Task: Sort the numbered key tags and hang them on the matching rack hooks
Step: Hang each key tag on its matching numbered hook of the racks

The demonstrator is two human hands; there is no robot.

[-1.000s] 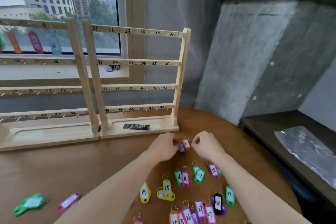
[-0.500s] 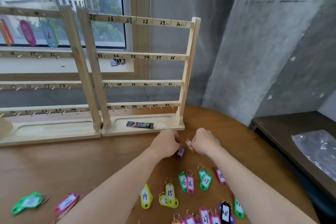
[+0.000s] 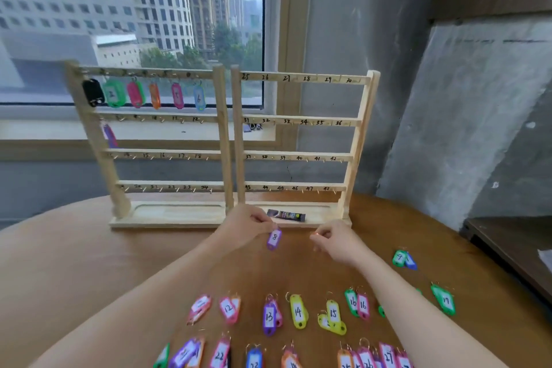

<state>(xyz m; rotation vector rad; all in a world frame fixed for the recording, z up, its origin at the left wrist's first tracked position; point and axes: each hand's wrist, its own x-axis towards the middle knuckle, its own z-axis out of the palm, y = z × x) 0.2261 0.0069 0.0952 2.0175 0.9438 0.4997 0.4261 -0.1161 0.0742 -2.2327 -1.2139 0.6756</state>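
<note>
Progress stands at an early stage, as we judge it. On the left rack (image 3: 167,140) we count six tags (image 3: 143,94) hanging from the top rail, the last marked 6, and one purple tag (image 3: 110,136) hangs at the left end of the second rail. The right rack (image 3: 301,140), numbered 25 to 48, carries no tag that we can see.

Our left hand (image 3: 248,225) pinches the ring end of the purple tag marked 8 (image 3: 274,239), which hangs from the fingers just above the table (image 3: 74,263), in front of the rack bases. Our right hand (image 3: 336,240) has its fingers curled together over something small and orange-pink; we cannot tell what it is.

We judge the next step to be hanging tag 8 on the second rail of the left rack. Most of the work remains: many loose tags (image 3: 298,312), several doubled up, lie in rough rows near us, reading 12 to 17 and on into the twenties.
</note>
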